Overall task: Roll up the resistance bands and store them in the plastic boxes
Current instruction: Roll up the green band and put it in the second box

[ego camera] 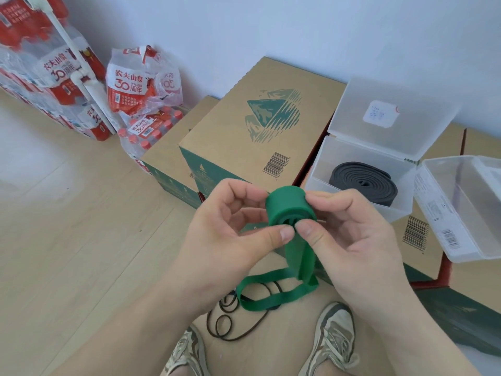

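both hands (238,232) (349,234) pinching a half-rolled green resistance band (291,210), flat tail dangling loose

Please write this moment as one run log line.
rolling | both hands: left hand, right hand on green resistance band | tail loose | black rolled band in clear plastic box

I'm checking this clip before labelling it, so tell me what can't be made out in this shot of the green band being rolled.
Head view, the only one:
- Green resistance band: the roll's inner turns are hidden by the left hand and right hand.
- Second clear plastic box: cut off by the right edge; contents unclear.
- White label on the open clear box's lid: print too small.
- Thin black rubber rings: partly under the band's loose end.
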`<state>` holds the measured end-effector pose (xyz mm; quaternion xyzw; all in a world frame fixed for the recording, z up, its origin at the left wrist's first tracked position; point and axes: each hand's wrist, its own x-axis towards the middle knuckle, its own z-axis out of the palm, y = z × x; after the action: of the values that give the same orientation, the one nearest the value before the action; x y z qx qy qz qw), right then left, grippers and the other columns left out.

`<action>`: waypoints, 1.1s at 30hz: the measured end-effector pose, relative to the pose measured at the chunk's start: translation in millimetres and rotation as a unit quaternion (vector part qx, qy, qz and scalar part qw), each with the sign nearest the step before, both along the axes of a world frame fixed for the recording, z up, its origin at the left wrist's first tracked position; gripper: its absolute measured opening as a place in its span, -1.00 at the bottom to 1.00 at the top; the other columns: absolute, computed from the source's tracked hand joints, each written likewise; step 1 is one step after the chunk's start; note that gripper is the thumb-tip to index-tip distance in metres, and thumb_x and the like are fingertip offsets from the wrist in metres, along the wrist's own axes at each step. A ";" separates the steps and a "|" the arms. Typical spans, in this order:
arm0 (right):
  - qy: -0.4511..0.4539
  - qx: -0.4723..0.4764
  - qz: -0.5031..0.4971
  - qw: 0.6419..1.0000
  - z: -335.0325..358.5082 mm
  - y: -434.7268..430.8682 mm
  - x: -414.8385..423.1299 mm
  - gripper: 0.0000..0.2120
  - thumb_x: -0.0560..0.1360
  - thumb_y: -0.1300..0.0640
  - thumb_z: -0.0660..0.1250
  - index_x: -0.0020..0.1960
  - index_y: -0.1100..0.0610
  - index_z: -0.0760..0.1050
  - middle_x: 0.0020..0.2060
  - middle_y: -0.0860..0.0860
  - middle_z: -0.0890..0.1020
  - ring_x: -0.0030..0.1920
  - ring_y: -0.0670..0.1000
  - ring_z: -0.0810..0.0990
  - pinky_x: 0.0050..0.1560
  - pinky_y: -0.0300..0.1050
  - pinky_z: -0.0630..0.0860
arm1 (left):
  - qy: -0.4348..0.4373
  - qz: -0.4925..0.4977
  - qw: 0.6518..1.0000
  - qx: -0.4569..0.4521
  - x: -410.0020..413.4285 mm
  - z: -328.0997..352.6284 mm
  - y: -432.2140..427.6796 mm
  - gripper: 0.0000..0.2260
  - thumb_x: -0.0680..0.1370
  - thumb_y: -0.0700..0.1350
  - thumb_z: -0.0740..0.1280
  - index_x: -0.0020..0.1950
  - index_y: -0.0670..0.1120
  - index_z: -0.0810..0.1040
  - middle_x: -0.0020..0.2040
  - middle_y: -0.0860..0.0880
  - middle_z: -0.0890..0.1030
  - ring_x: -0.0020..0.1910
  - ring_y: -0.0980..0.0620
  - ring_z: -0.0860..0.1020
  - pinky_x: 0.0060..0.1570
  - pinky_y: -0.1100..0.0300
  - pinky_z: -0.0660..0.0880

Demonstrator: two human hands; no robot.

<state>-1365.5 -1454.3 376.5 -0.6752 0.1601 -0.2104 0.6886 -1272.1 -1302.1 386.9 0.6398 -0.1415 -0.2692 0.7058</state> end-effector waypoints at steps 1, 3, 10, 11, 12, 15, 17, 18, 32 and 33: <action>0.005 -0.019 -0.001 1.000 -1.9 -0.3 -0.8 -0.74 0.49 0.37 0.45 0.01 0.02 0.61 0.10 0.03 0.73 0.14 0.06 0.71 0.15 -0.12 0.63 | -0.007 0.000 1.000 0.014 -0.8 -0.6 -0.6 -0.60 0.37 -0.35 0.61 0.08 -0.13 0.53 0.01 -0.09 0.72 0.04 -0.07 0.70 -0.08 0.20 0.65; 0.015 -0.079 0.004 0.997 -7.1 -0.4 -1.6 -0.68 0.52 0.42 0.43 0.02 0.00 0.63 0.12 -0.03 0.72 0.19 0.04 0.69 0.20 -0.13 0.60 | -0.074 -0.005 0.995 0.068 -0.4 -1.3 0.2 -0.60 0.37 -0.32 0.62 0.09 -0.08 0.55 -0.02 0.00 0.72 0.02 0.06 0.70 -0.07 0.22 0.66; 0.012 -0.359 0.051 0.932 -20.8 -1.9 -1.6 -0.75 0.49 0.40 0.33 0.06 0.15 0.64 0.15 -0.01 0.63 0.20 0.03 0.58 0.23 -0.14 0.48 | -0.303 -0.063 0.934 0.177 -1.9 -4.9 2.2 -0.57 0.47 -0.25 0.55 0.28 0.04 0.60 0.07 0.21 0.67 0.13 0.17 0.64 0.02 0.30 0.64; 0.008 -0.376 0.059 0.925 -20.1 -0.6 -1.5 -0.74 0.49 0.42 0.32 0.06 0.16 0.64 0.15 0.00 0.62 0.19 0.04 0.57 0.22 -0.15 0.46 | -0.303 -0.068 0.933 0.180 -2.2 -5.2 2.1 -0.58 0.47 -0.25 0.55 0.28 0.04 0.61 0.06 0.21 0.66 0.12 0.16 0.64 0.01 0.31 0.63; 0.005 -0.384 0.064 0.921 -19.0 0.2 -1.7 -0.73 0.49 0.43 0.31 0.06 0.16 0.64 0.16 0.00 0.62 0.19 0.04 0.56 0.23 -0.17 0.45 | -0.296 -0.070 0.936 0.175 -2.5 -5.2 2.1 -0.58 0.47 -0.27 0.55 0.27 0.05 0.61 0.05 0.21 0.67 0.11 0.17 0.64 -0.01 0.33 0.63; 0.001 -0.323 0.053 0.945 -16.8 1.1 -0.9 -0.75 0.49 0.39 0.35 0.07 0.14 0.66 0.16 -0.01 0.64 0.23 0.03 0.59 0.27 -0.15 0.47 | -0.257 -0.060 0.954 0.145 -1.4 -4.7 3.2 -0.60 0.47 -0.34 0.52 0.21 0.04 0.63 0.01 0.20 0.68 0.09 0.16 0.66 0.02 0.32 0.62; 0.002 -0.174 0.028 0.984 -14.0 -0.8 -0.1 -0.76 0.49 0.38 0.46 0.08 0.12 0.65 0.17 0.02 0.65 0.24 0.10 0.63 0.30 0.00 0.54 | -0.226 -0.044 0.965 0.122 -0.6 -5.4 3.5 -0.60 0.49 -0.36 0.50 0.19 0.06 0.62 0.02 0.20 0.68 0.09 0.16 0.66 0.04 0.30 0.62; 0.004 -0.092 0.017 0.996 -11.3 -2.3 0.3 -0.72 0.46 0.41 0.51 0.08 0.12 0.64 0.17 0.04 0.66 0.23 0.11 0.66 0.29 0.04 0.58 | -0.205 -0.037 0.972 0.108 -0.9 -5.3 3.2 -0.60 0.50 -0.37 0.49 0.18 0.06 0.61 0.03 0.18 0.68 0.11 0.16 0.65 0.04 0.30 0.62; -0.013 -0.025 -0.007 1.000 -5.7 -3.1 0.7 -0.68 0.43 0.42 0.49 0.06 0.08 0.74 0.05 0.03 0.73 0.11 0.02 0.72 0.13 -0.20 0.62 | -0.154 -0.016 0.985 0.075 0.1 -5.9 2.1 -0.69 0.50 -0.28 0.53 0.18 -0.02 0.60 0.07 0.08 0.72 0.13 0.06 0.68 0.06 0.15 0.66; 0.000 -0.086 -0.007 0.996 -7.6 -2.6 -0.1 -0.65 0.44 0.46 0.49 0.07 0.07 0.74 0.05 -0.02 0.72 0.12 0.02 0.71 0.13 -0.20 0.62 | -0.232 -0.016 0.965 0.121 0.4 -7.2 3.2 -0.68 0.50 -0.26 0.54 0.19 -0.01 0.61 0.08 0.13 0.71 0.15 0.10 0.66 0.08 0.18 0.65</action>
<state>-1365.6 -1456.9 368.9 -0.7307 0.1465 -0.2285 0.6264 -1271.7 -1298.9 379.7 0.7627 -0.2781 -0.1400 0.5669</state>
